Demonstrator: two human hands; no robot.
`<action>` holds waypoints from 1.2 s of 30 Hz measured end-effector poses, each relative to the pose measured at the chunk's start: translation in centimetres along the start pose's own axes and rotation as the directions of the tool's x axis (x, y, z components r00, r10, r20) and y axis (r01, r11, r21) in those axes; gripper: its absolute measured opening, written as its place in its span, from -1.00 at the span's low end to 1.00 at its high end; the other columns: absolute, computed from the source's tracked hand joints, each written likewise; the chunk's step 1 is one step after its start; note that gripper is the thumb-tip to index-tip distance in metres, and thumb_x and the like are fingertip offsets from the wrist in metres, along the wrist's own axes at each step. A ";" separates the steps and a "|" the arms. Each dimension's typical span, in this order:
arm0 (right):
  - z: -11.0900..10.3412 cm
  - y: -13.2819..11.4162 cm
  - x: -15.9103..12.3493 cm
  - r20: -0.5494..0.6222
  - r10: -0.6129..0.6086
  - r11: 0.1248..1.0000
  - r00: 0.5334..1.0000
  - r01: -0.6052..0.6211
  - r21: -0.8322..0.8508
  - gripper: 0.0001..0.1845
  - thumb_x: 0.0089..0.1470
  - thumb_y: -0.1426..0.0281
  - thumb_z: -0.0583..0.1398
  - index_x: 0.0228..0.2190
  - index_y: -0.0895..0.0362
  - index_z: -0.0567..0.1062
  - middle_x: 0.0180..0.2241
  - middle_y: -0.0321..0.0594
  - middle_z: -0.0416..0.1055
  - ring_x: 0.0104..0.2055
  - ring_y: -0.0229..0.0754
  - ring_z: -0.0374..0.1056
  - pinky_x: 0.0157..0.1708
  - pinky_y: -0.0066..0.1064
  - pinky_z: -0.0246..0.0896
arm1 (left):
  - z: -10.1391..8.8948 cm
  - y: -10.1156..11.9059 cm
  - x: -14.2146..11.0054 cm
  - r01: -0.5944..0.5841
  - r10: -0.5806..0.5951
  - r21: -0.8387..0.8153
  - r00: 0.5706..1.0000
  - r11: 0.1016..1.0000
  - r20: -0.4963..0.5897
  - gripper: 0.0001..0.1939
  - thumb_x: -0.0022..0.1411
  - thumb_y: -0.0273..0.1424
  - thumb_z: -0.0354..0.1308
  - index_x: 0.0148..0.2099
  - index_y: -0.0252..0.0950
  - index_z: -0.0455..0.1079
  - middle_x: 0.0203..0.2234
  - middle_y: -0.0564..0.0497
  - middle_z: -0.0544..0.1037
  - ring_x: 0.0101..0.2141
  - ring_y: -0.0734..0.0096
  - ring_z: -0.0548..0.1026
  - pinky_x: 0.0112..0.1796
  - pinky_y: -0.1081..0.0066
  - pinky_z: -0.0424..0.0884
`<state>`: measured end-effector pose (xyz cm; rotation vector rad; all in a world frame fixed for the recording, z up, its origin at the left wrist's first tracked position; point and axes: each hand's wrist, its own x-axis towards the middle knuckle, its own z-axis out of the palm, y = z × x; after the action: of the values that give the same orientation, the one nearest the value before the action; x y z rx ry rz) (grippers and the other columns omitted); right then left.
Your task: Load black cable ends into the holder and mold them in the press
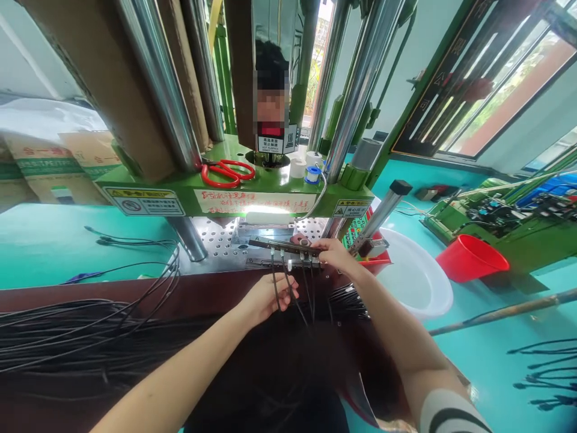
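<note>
My right hand (pixel 337 255) is closed on the right end of a long dark metal bar (pixel 288 246) at the front of the green press. Several black cables (pixel 274 273) with metal connector ends hang down from the bar's front edge. Just below the bar, my left hand (pixel 269 296) has its fingers curled around one or two of these cables; exactly how many I cannot tell. A second, similar bar (pixel 265 263) lies behind the hanging cables, partly hidden by them. Beyond both bars sits a metal mold block (pixel 265 231) on the perforated press bed (pixel 216 240).
Red-handled scissors (pixel 225 173) and a blue-and-white spool (pixel 312 174) rest on the green press plate (pixel 180 195). A heap of black cables (pixel 67 337) covers the table at left. At right stand a white tub (pixel 439 282), a red bucket (pixel 471 258) and a slanted metal post (pixel 383 210).
</note>
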<state>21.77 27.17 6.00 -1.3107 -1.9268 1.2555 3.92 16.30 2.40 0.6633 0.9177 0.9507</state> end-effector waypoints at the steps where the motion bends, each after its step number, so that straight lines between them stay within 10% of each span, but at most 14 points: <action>1: 0.3 0.0 0.2 0.007 -0.006 1.000 1.000 0.006 -0.004 -0.63 -0.46 0.55 0.03 -0.50 0.17 0.49 -0.61 -0.40 0.32 -0.55 -0.32 0.15 -0.57 -0.53 -0.04 | -0.2 0.2 -0.2 0.002 -0.002 -0.015 0.999 1.000 -0.036 -0.73 -0.04 -0.26 0.24 -0.44 -0.39 0.35 -0.63 0.00 0.45 -0.69 0.66 0.28 -0.69 0.62 0.17; 30: 0.8 -2.2 1.1 0.136 -0.244 0.900 0.960 0.276 -0.337 -0.71 -0.37 0.54 0.01 -0.50 0.12 0.42 -0.49 -0.35 0.37 -0.34 -0.18 0.27 -0.32 -0.43 0.11 | -0.7 1.0 0.3 -0.209 0.198 -0.119 0.975 0.971 -0.100 -0.69 -0.03 -0.21 0.21 -0.46 -0.42 0.36 -0.67 -0.01 0.46 -0.75 0.63 0.27 -0.71 0.57 0.16; 36: 0.7 -3.2 2.5 0.183 -0.147 0.967 0.972 0.180 -0.181 -0.70 -0.42 0.53 0.03 -0.51 0.15 0.44 -0.48 -0.31 0.41 -0.36 -0.18 0.29 -0.36 -0.43 0.14 | -1.1 1.5 -3.0 -0.054 0.065 -0.322 0.998 0.945 0.022 -0.69 -0.17 -0.59 0.20 -0.26 -0.39 0.38 -0.33 -0.11 0.52 -0.42 0.43 0.48 -0.31 0.38 0.37</action>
<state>18.71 28.77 8.27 -1.1385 -2.2779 1.1498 1.55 14.39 4.22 0.4282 0.6955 1.1108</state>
